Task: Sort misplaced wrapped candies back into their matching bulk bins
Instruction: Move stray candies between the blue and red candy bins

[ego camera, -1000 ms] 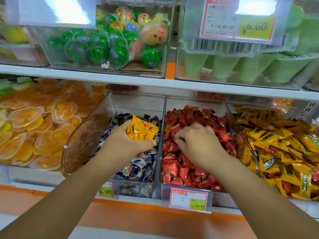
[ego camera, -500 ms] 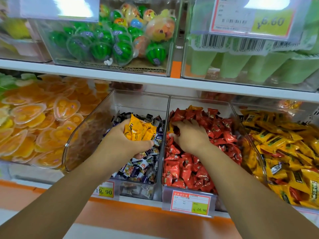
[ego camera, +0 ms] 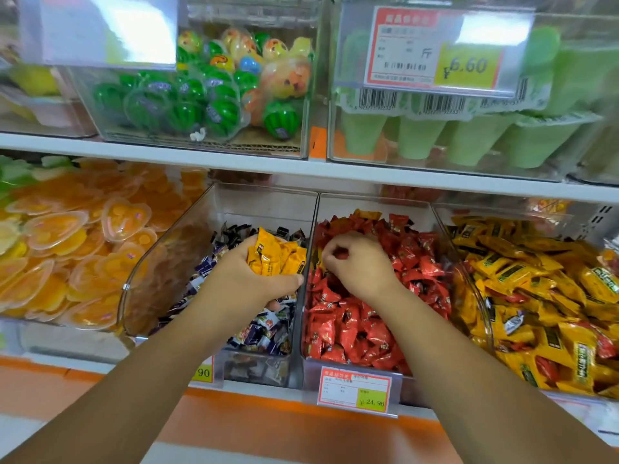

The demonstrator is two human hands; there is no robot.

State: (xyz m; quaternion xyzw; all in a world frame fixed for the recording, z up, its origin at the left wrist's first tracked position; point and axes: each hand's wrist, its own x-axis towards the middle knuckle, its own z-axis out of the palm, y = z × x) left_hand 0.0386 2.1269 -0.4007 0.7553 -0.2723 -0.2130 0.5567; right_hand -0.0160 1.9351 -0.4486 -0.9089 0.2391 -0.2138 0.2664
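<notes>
My left hand (ego camera: 249,279) grips a bunch of yellow wrapped candies (ego camera: 274,254) above the clear bin of dark blue and white candies (ego camera: 264,333). My right hand (ego camera: 355,262) is over the left part of the bin of red wrapped candies (ego camera: 355,329), fingers curled in; what they pinch is hidden, though a yellow wrapper edge shows beside them. To the right stands the bin of yellow wrapped candies (ego camera: 542,296), with a few red ones mixed in.
Heart-shaped orange jelly cups (ego camera: 67,242) fill the bin at the left. The upper shelf (ego camera: 301,169) carries watermelon-shaped jellies (ego camera: 201,102) and green cups (ego camera: 469,135). Price tags (ego camera: 355,391) hang on the bin fronts above an orange ledge.
My right hand went deeper to the left rear of the red bin, then lifted slightly with its fingers curled. My left hand stayed put with the yellow candies.
</notes>
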